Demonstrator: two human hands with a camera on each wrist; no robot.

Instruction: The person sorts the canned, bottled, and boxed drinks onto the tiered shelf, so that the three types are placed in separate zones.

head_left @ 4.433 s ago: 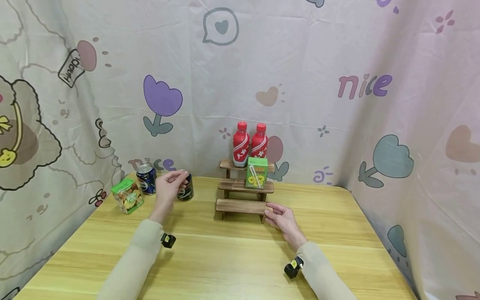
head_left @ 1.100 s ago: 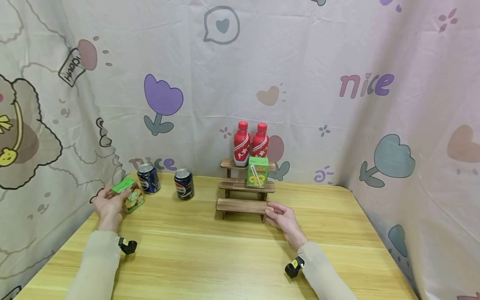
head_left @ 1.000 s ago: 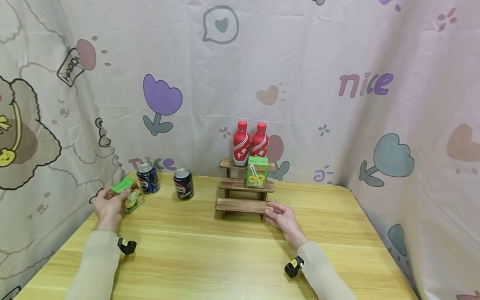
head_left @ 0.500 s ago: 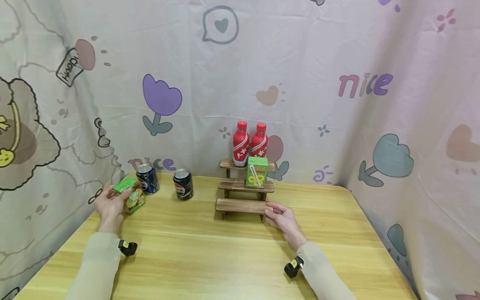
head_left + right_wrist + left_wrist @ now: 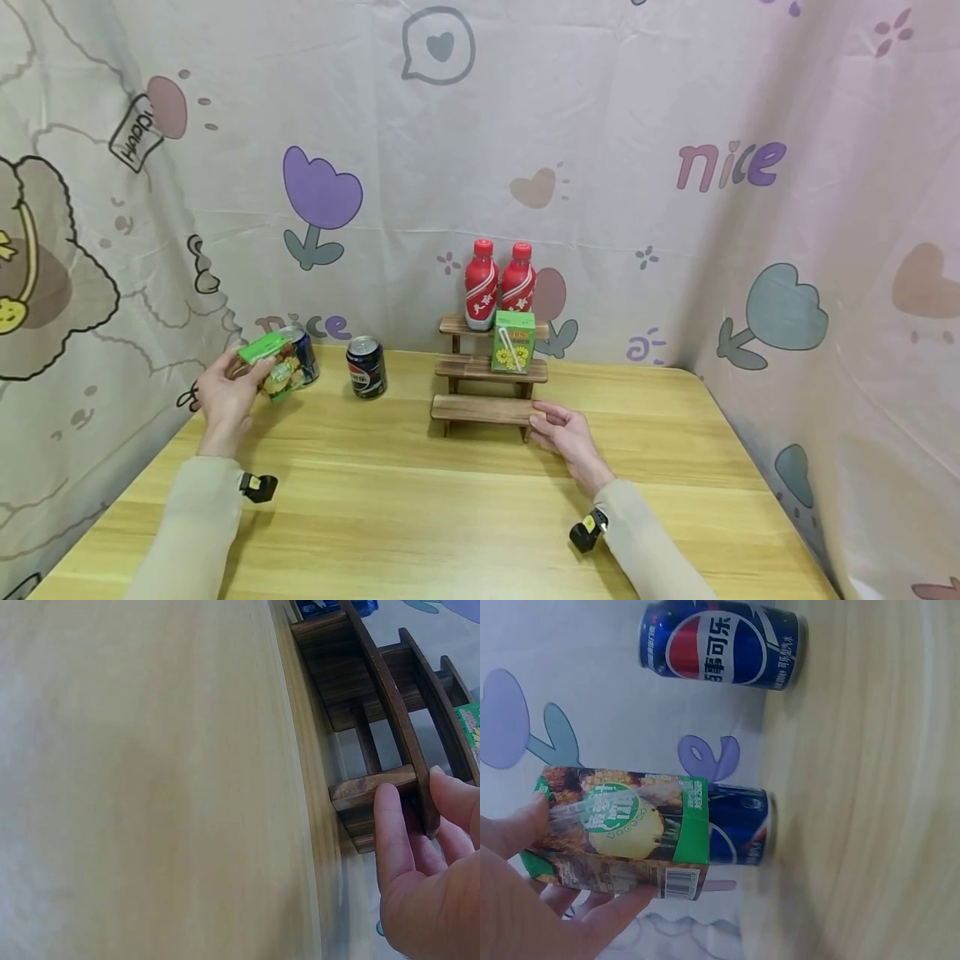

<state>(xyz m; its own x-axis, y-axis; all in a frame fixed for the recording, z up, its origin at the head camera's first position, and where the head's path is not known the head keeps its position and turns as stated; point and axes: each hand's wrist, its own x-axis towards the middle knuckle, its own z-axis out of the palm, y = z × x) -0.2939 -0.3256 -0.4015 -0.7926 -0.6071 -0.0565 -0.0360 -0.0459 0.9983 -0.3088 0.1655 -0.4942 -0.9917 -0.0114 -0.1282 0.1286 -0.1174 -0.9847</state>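
Observation:
My left hand (image 5: 225, 404) grips a green-topped juice box (image 5: 281, 373) at the table's left side. In the left wrist view the box (image 5: 622, 817), printed with a pineapple, is raised off the table, thumb on one side and fingers on the other. It overlaps a blue cola can (image 5: 306, 357) behind it. My right hand (image 5: 570, 437) pinches the right end of the lowest step of a three-step wooden stand (image 5: 480, 408); the right wrist view shows the thumb on the step and fingers under it. A green drink box with yellow flowers (image 5: 513, 346) stands on the middle step.
Two red bottles (image 5: 481, 287) stand on the top step, behind the flowered drink box. A second cola can (image 5: 366, 367) is upright between the left can and the stand. A printed curtain (image 5: 420, 208) hangs behind and beside the wooden table (image 5: 420, 533).
My left hand moved from near the right cola can to the pineapple juice box, then lifted it up and slightly right, partly covering the left can. My right hand stays on the stand.

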